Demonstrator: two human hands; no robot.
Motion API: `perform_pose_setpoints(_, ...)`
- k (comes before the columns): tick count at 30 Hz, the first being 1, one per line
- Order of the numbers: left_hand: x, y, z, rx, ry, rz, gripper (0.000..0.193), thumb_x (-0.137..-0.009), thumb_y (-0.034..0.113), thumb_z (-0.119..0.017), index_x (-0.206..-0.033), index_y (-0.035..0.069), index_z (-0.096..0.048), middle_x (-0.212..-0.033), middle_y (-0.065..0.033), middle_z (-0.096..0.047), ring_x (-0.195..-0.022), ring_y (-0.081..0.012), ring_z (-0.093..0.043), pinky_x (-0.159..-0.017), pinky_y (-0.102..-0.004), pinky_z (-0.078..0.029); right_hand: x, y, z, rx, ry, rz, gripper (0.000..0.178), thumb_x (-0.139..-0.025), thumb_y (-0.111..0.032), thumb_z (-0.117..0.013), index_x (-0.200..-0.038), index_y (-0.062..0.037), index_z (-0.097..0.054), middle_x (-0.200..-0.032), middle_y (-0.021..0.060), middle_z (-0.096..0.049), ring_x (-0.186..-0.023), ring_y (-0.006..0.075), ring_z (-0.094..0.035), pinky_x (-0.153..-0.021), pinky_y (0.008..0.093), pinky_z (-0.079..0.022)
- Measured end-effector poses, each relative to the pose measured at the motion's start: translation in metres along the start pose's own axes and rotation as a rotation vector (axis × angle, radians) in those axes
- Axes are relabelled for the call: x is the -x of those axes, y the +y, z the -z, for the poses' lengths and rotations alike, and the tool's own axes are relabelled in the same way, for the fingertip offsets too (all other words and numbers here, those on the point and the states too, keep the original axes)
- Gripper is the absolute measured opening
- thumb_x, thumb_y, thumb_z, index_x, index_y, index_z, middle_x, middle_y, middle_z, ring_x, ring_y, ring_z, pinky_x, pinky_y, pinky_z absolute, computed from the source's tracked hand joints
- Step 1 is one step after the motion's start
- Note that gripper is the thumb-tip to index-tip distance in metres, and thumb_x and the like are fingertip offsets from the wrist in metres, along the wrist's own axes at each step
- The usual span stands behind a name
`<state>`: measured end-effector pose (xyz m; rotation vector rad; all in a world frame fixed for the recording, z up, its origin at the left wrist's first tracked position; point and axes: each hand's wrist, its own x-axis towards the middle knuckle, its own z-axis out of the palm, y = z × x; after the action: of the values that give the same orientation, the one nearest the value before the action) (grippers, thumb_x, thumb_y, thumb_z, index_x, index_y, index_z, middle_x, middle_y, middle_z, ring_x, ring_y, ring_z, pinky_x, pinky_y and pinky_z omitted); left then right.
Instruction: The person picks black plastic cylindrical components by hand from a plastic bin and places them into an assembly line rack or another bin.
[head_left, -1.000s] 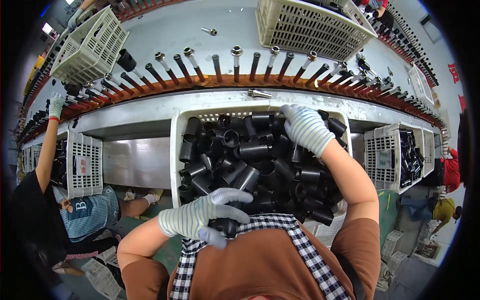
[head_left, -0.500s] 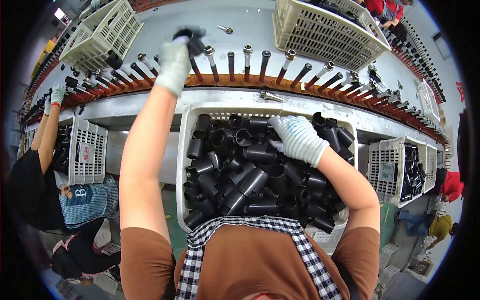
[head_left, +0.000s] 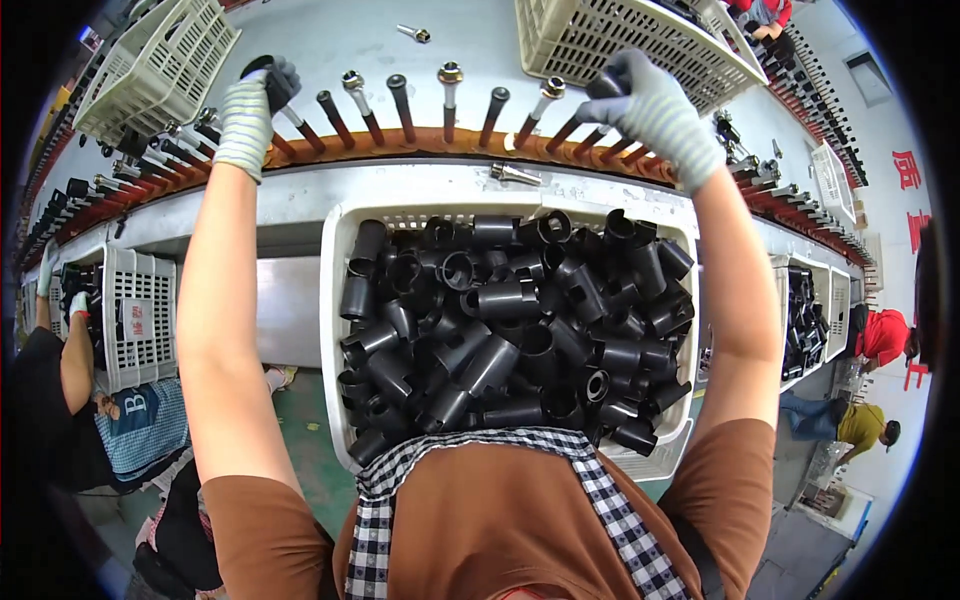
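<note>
My left hand (head_left: 250, 105) is up at the rod rail (head_left: 430, 140), gloved fingers clamped round a black pipe fitting (head_left: 262, 72) over the end of a rod. My right hand (head_left: 655, 110) is closed on another black fitting (head_left: 605, 85) at a rod further right. Below both wrists sits the white crate (head_left: 335, 330) heaped with black fittings (head_left: 510, 330).

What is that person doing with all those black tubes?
A person in striped gloves reaches both arms up to a curved row of rods. The left hand presses a black pipe fitting onto one rod; the right hand grips another at the far end. A white crate of fittings sits below.
</note>
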<state>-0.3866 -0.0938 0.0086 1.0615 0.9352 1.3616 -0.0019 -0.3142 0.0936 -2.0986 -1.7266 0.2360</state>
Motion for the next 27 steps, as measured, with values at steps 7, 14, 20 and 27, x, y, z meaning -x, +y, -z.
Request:
perform_pose_setpoints(7,0.077,0.018,-0.001,-0.239,0.510,-0.662,0.037,-0.083,0.007,-0.066,-0.115,-0.001,-0.051,-0.110,-0.0093,-0.056,-0.098,-0.0174,-0.056,-0.090,-0.0298,-0.044,-0.053,-0.101,-0.010,0.562,-0.391,0.454,0.031,-0.071,-0.027,-0.073,-0.094,-0.0062,-0.071,-0.087,0.0200,-0.068,-0.085,0.0334,-0.066,-0.078,0.0411,-0.052)
perform_pose_setpoints(14,0.193,0.000,-0.086,-0.703,-0.643,-0.677,0.021,-0.084,0.009,-0.061,-0.105,0.004,-0.062,-0.101,-0.0122,-0.065,-0.094,-0.0218,-0.062,-0.085,-0.0322,-0.047,-0.103,-0.129,-0.090,0.431,0.262,0.474,0.017,-0.079,-0.020,-0.062,-0.079,-0.0056,-0.073,-0.075,0.0154,-0.068,-0.072,0.0385,-0.066,-0.069,0.0416,-0.053)
perform_pose_setpoints(20,0.213,-0.048,-0.127,-1.268,-1.204,-0.538,0.035,-0.079,0.009,-0.059,-0.114,0.010,-0.061,-0.109,-0.0140,-0.060,-0.102,-0.0338,-0.058,-0.089,-0.0409,-0.047,-0.008,-0.150,-0.063,0.249,0.562,0.685,0.024,-0.080,-0.023,-0.062,-0.091,-0.0016,-0.064,-0.100,0.0193,-0.062,-0.086,0.0394,-0.060,-0.078,0.0437,-0.050)
perform_pose_setpoints(27,0.232,-0.041,-0.175,-1.772,-1.228,-0.286,0.024,-0.085,0.012,-0.052,-0.105,0.010,-0.065,-0.107,-0.0201,-0.061,-0.098,-0.0335,-0.063,-0.076,-0.0430,-0.052,0.088,0.004,-0.055,0.634,-0.259,0.695,0.027,-0.074,-0.025,-0.067,-0.095,-0.0067,-0.071,-0.132,0.0126,-0.049,-0.130,0.0349,-0.036,-0.109,0.0522,-0.027)
